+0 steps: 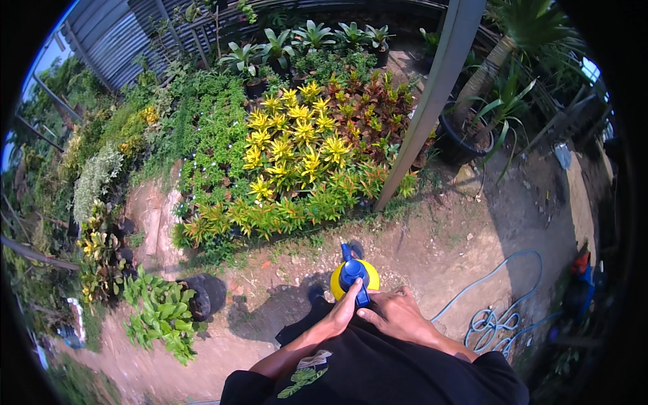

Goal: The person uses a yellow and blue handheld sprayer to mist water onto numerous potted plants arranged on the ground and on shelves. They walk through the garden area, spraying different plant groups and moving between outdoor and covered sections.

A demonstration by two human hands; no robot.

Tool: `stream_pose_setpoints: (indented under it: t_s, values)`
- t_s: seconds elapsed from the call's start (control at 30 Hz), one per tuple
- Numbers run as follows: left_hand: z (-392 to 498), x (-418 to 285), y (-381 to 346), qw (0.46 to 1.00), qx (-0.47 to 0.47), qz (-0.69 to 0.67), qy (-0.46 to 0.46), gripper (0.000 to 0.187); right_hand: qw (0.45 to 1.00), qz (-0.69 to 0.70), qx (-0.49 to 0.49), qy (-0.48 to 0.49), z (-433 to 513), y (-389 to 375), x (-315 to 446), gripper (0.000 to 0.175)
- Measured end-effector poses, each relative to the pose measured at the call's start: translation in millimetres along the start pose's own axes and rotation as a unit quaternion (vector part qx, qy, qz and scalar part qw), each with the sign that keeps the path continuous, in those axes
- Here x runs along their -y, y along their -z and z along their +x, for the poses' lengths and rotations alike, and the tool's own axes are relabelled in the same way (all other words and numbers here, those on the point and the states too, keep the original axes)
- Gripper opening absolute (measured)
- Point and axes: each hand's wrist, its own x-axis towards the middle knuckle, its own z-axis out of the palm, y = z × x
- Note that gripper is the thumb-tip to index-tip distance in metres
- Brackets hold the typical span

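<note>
Close in front of my body is a yellow pump sprayer bottle point(373, 276) with a blue top and a blue nozzle pointing away from me towards the plants. My left hand point(345, 310) is on the blue handle, its thumb lying along the top near the round pump knob. My right hand point(397, 309) touches the sprayer's right side by the handle, fingers bent; its exact hold is partly hidden. Beyond the sprayer grows a bed of potted plants, with yellow-leaved crotons point(304, 131) in the middle and red-tipped shrubs point(283, 210) along the near edge.
A slanting post point(430, 101) rises at the bed's right side. A large black pot point(463, 144) holds a thick-stemmed plant. Light blue hose point(488, 329) lies coiled on the dirt at right. A leafy plant point(162, 314) in a black grow bag point(208, 297) is at left.
</note>
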Motion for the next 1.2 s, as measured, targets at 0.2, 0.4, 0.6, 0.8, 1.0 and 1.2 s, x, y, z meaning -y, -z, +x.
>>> stream_pose_setpoints:
  t_s: [0.2,0.4,0.6,0.8,1.0,1.2]
  values:
    - [-5.6,-1.3,-11.7,0.998,0.033,-0.008,-0.049,0.043,0.943,-0.005,-0.317,0.103,41.2,28.1,19.1,0.029]
    - [-3.8,0.9,-7.9,0.99,0.076,0.055,-0.108,0.044,0.978,-0.05,-0.145,0.143,74.8,30.8,44.8,0.028]
    - [-1.7,0.3,-20.0,0.991,0.093,-0.09,-0.033,0.032,0.957,-0.101,-0.196,0.186,57.6,99.0,74.6,0.033]
    - [-3.4,-6.8,-17.2,0.993,0.009,-0.11,-0.039,0.027,0.97,-0.123,-0.183,0.106,105.9,74.7,70.5,0.036]
    - [-6.7,-9.9,-13.4,0.991,0.003,-0.123,-0.047,0.028,0.991,-0.081,-0.087,0.064,120.4,27.5,55.4,0.035]
    - [-7.5,-27.2,-38.5,0.992,0.014,-0.106,-0.062,0.029,0.966,-0.055,-0.166,0.188,89.8,119.3,89.0,0.038]
